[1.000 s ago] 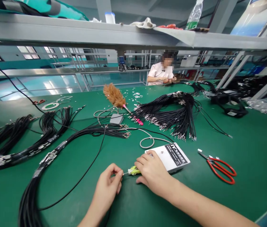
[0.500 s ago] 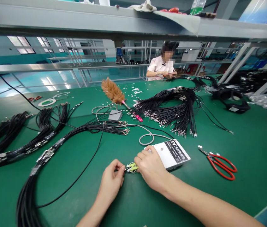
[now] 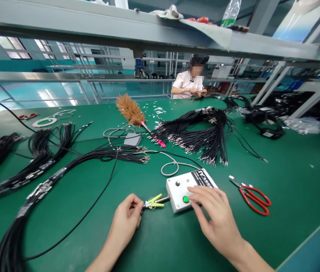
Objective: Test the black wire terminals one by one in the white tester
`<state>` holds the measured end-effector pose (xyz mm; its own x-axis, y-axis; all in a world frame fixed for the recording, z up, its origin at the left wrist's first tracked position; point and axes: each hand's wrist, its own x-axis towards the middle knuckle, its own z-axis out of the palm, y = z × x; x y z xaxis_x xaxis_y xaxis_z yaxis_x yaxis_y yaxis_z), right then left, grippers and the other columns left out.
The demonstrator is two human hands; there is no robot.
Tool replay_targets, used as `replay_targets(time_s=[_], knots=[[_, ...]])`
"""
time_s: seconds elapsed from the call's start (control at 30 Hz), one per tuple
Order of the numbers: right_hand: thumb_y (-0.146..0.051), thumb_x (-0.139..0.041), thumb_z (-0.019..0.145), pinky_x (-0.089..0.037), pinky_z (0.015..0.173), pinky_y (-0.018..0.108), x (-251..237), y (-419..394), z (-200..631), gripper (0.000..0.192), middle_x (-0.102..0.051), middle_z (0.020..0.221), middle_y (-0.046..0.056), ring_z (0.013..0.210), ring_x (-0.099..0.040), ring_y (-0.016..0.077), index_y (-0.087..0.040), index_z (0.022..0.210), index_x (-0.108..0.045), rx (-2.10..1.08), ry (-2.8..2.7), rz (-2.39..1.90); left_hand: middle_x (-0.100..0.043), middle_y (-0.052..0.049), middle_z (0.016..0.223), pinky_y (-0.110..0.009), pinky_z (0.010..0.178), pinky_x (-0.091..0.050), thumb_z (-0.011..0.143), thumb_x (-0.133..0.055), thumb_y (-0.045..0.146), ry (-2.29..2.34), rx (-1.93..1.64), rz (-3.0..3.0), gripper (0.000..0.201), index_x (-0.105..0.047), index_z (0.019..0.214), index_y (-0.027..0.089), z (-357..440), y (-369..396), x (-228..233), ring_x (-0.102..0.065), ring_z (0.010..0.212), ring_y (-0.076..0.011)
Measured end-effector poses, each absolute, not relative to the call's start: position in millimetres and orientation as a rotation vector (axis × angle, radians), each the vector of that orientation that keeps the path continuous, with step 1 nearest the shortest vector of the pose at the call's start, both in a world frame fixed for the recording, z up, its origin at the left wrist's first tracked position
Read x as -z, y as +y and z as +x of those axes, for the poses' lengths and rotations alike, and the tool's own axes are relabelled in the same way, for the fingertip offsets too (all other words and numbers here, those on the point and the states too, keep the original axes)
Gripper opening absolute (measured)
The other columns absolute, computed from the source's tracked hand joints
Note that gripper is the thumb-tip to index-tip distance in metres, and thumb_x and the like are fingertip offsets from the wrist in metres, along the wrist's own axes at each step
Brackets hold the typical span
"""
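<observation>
My left hand (image 3: 128, 212) is closed in a pinch at the jaws of a yellow-green clip (image 3: 156, 202), on what looks like a thin cable end, mostly hidden by the fingers. The clip sits on a metal shaft (image 3: 162, 199) that sticks out of the left side of a white control box (image 3: 178, 207). Over the box's right part, my right hand (image 3: 215, 213) is open with fingers stretched out and holds nothing. Its thumb and fingertips are close to the green button (image 3: 185, 199); contact cannot be made out. A black knob (image 3: 177, 183) is on the box top.
Black cable bundles (image 3: 42, 189) lie at left, with another large bundle (image 3: 205, 132) behind the box. Red-handled scissors (image 3: 255, 200) rest at right. A feather duster (image 3: 130, 109) and a grey pedal-like block (image 3: 132, 139) lie further back. Across the table a person (image 3: 188, 83) works.
My right hand has let go of the clip and moved right over the box, its fingers opening near the green button. My left hand stays pinched at the clip's jaws. The view has shifted slightly.
</observation>
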<state>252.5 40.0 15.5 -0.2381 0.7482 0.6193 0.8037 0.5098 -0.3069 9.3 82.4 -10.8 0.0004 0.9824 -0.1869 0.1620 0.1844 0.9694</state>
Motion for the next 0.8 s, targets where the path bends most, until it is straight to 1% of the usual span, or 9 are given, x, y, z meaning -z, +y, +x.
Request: replay_targets(time_s=[0.1, 0.17, 0.33, 0.57, 0.63, 0.67, 0.73, 0.8], knots=[[-0.002, -0.045, 0.092, -0.036, 0.094, 0.039, -4, 26, 261, 0.027, -0.068, 0.123, 0.006, 0.118, -0.056, 0.022, -0.019, 0.109, -0.058, 0.08, -2.059, -1.244, -0.044, 0.01, 0.046, -0.02, 0.037, -0.029, 0.066, -0.063, 0.046, 1.39, -0.975, 1.186, 0.029, -0.048, 0.059, 0.022, 9, 83, 9, -0.04, 0.033, -0.0079], [0.0, -0.043, 0.091, -0.036, 0.094, 0.039, -1, 24, 257, 0.031, -0.068, 0.123, 0.004, 0.119, -0.056, 0.0215, -0.019, 0.109, -0.059, 0.078, -2.066, -1.206, -0.044, 0.01, 0.046, -0.019, 0.037, -0.028, 0.066, -0.063, 0.046, 1.392, -0.974, 1.186, 0.029, -0.047, 0.059, 0.022, 9, 83, 9, -0.04, 0.033, -0.0077], [0.0, -0.045, 0.09, -0.035, 0.086, 0.036, 0, 30, 247, 0.03, -0.075, 0.111, -0.001, 0.108, -0.062, 0.0191, -0.021, 0.099, -0.063, 0.175, -1.981, -1.172, -0.045, 0.009, 0.044, -0.019, 0.036, -0.028, 0.065, -0.065, 0.047, 1.412, -0.963, 1.195, 0.031, -0.048, 0.058, 0.023, 6, 83, 10, -0.04, 0.031, -0.0082], [-0.001, -0.048, 0.091, -0.035, 0.089, 0.038, 8, 31, 253, 0.027, -0.076, 0.107, -0.003, 0.103, -0.064, 0.0201, -0.022, 0.096, -0.063, 0.203, -1.958, -1.167, -0.046, 0.01, 0.044, -0.018, 0.035, -0.026, 0.064, -0.065, 0.047, 1.456, -1.012, 1.178, 0.031, -0.048, 0.058, 0.022, -12, 82, 10, -0.039, 0.029, -0.0062], [-0.001, -0.048, 0.09, -0.037, 0.09, 0.039, 3, 32, 253, 0.028, -0.075, 0.109, -0.001, 0.106, -0.063, 0.021, -0.022, 0.099, -0.063, 0.19, -1.993, -1.177, -0.047, 0.01, 0.041, -0.018, 0.034, -0.025, 0.065, -0.064, 0.047, 1.467, -1.017, 1.169, 0.03, -0.049, 0.059, 0.022, -17, 81, 9, -0.038, 0.029, -0.0067], [0.0, -0.047, 0.09, -0.038, 0.091, 0.039, -3, 32, 251, 0.029, -0.074, 0.111, 0.001, 0.108, -0.062, 0.0213, -0.022, 0.101, -0.062, 0.173, -2.013, -1.174, -0.048, 0.009, 0.04, -0.018, 0.034, -0.027, 0.066, -0.064, 0.046, 1.47, -1.019, 1.165, 0.03, -0.05, 0.06, 0.022, -19, 81, 7, -0.039, 0.029, -0.0074], [-0.002, -0.046, 0.09, -0.042, 0.091, 0.039, -22, 31, 241, 0.03, -0.072, 0.115, 0.004, 0.11, -0.061, 0.0212, -0.021, 0.107, -0.062, 0.099, -2.071, -1.142, -0.054, 0.006, 0.041, -0.02, 0.037, -0.035, 0.066, -0.068, 0.044, 1.485, -1.039, 1.16, 0.029, -0.053, 0.06, 0.02, -27, 84, 3, -0.046, 0.034, -0.0096], [-0.01, -0.05, 0.091, -0.048, 0.086, 0.036, -45, 25, 226, 0.027, -0.072, 0.114, 0.005, 0.106, -0.063, 0.0204, -0.023, 0.111, -0.063, -0.037, -2.187, -1.04, -0.057, 0.004, 0.046, -0.02, 0.041, -0.04, 0.066, -0.073, 0.037, 1.534, -1.086, 1.146, 0.026, -0.056, 0.06, 0.018, -42, 95, -7, -0.052, 0.041, -0.0102]])
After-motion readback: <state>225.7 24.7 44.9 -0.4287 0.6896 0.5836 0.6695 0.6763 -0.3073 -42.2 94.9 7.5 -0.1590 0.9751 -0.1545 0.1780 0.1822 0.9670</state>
